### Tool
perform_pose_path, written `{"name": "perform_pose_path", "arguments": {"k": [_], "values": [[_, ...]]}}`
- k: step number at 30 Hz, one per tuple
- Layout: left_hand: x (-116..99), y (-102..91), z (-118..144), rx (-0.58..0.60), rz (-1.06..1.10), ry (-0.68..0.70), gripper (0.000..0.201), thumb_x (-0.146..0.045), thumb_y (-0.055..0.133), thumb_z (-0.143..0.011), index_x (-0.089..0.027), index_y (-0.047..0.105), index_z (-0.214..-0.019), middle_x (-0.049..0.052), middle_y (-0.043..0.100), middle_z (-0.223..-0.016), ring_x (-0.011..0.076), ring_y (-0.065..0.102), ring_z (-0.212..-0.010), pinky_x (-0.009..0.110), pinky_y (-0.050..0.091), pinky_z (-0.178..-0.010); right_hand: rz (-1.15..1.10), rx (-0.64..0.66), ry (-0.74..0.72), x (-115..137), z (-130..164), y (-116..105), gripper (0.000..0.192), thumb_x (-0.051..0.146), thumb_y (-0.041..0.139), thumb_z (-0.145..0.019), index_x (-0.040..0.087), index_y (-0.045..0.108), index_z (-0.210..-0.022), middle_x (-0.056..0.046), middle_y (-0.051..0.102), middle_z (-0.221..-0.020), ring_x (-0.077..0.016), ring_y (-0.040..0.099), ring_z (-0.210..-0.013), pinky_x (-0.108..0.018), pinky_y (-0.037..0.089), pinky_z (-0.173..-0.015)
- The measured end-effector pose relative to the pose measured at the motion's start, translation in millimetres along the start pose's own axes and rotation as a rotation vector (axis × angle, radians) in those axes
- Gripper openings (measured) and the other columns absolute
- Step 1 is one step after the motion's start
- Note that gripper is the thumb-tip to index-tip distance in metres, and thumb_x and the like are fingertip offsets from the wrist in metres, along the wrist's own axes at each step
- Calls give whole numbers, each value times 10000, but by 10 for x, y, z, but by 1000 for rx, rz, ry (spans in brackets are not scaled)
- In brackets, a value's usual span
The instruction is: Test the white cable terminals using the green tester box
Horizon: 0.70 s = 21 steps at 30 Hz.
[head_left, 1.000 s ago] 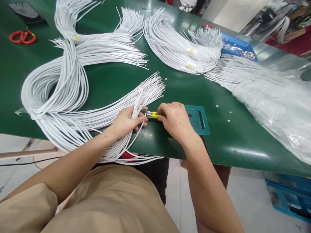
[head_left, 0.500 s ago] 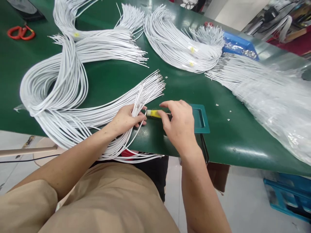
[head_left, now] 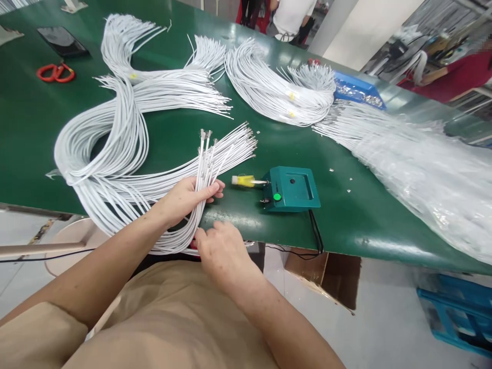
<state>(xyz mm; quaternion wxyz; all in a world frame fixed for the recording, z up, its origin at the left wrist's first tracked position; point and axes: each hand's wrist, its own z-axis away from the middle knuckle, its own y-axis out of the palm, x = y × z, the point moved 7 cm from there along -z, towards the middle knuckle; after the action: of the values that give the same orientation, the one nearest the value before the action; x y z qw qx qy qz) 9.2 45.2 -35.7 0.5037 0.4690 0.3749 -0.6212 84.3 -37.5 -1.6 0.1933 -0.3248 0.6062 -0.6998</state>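
My left hand (head_left: 188, 197) grips a small bunch of white cables (head_left: 204, 159), their metal tips fanned upward above a larger loose bundle of white cables (head_left: 115, 154) on the green table (head_left: 172, 138). My right hand (head_left: 219, 251) is at the table's near edge, fingers on the hanging cable ends; whether it grips one I cannot tell. A teal tester box (head_left: 292, 188) with a green lit button stands to the right, a yellow-tipped connector (head_left: 246, 180) plugged into its left side and lying free.
More white cable bundles (head_left: 277, 87) lie at the back, and cables in clear plastic (head_left: 415, 159) fill the right. Red scissors (head_left: 56, 73) and a black phone (head_left: 61, 41) sit far left. A blue tray (head_left: 357, 89) is behind. People stand beyond the table.
My right hand let go of the yellow-tipped connector and dropped to the table's near edge by the hanging cables. The left hand's bunch now fans upward. The camera tilted up slightly.
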Motion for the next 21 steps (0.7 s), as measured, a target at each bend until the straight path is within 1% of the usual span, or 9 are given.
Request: {"name": "perform_pose_path", "arguments": {"k": [2, 3, 6, 7, 9, 12, 14, 17, 21], "values": [[-3, -13, 90, -20, -69, 11, 381, -484, 631, -786, -176, 698, -1000, 60, 695, -909, 202, 632, -882, 302, 472, -781, -167, 38, 133, -134, 29, -79, 168, 222, 535, -857, 173, 616, -718, -26, 602, -554, -165, 508, -519, -293, 303, -521], [-5, -4, 138, -18, -106, 21, 389, -493, 624, -789, -179, 704, -1004, 57, 696, -899, 205, 629, -878, 308, 469, -793, -264, -26, 238, -264, 37, -180, 203, 271, 529, -873, 185, 618, -712, -17, 610, -569, -148, 504, -511, -281, 303, -520], [-1, 60, 283, 2, -179, 50, 418, -509, 600, -803, -173, 714, -1024, 50, 692, -861, 210, 623, -843, 323, 466, -801, -621, -435, 518, -726, 88, -545, 218, 389, 521, -883, 201, 628, -852, 14, 615, -654, -112, 513, -557, -247, 366, -568], [10, 85, 327, 5, -195, 50, 431, -514, 593, -807, -172, 712, -1041, 48, 690, -844, 209, 621, -823, 327, 466, -797, -738, -518, 549, -833, 83, -603, 228, 418, 557, -856, 203, 625, -895, 23, 610, -677, -104, 504, -561, -240, 380, -577], [27, 119, 403, -7, -192, 44, 457, -521, 584, -814, -172, 701, -1084, 48, 693, -839, 211, 624, -817, 338, 468, -809, -933, -608, 554, -959, 40, -643, 232, 424, 613, -803, 192, 614, -822, 36, 584, -671, -88, 465, -541, -232, 379, -566], [-31, 76, 484, -130, -59, 87, 466, -501, 591, -820, -168, 675, -1135, 70, 713, -968, 229, 634, -952, 350, 454, -905, -1113, -616, 521, -958, -35, -576, 252, 384, 661, -755, 180, 560, -649, 51, 527, -608, -70, 404, -504, -226, 344, -526], [-112, 31, 513, -204, 27, 139, 458, -471, 605, -820, -155, 665, -1146, 83, 711, -1049, 234, 625, -1032, 344, 442, -954, -1173, -607, 515, -896, -54, -504, 260, 373, 685, -730, 179, 551, -621, 60, 505, -581, -63, 379, -487, -222, 329, -511], [-210, 53, 494, -157, 42, 174, 440, -428, 633, -804, -132, 669, -1128, 91, 711, -1057, 233, 635, -1015, 331, 469, -929, -1231, -565, 504, -775, -74, -416, 230, 355, 677, -737, 175, 579, -633, 54, 540, -578, -64, 390, -481, -217, 330, -501], [-228, 56, 465, -127, 30, 159, 434, -413, 689, -748, -132, 675, -1079, 60, 717, -899, 194, 660, -788, 308, 526, -770, -1279, -535, 520, -685, -79, -375, 208, 360, 688, -718, 170, 619, -665, 21, 627, -636, -77, 442, -492, -219, 350, -491]]}}
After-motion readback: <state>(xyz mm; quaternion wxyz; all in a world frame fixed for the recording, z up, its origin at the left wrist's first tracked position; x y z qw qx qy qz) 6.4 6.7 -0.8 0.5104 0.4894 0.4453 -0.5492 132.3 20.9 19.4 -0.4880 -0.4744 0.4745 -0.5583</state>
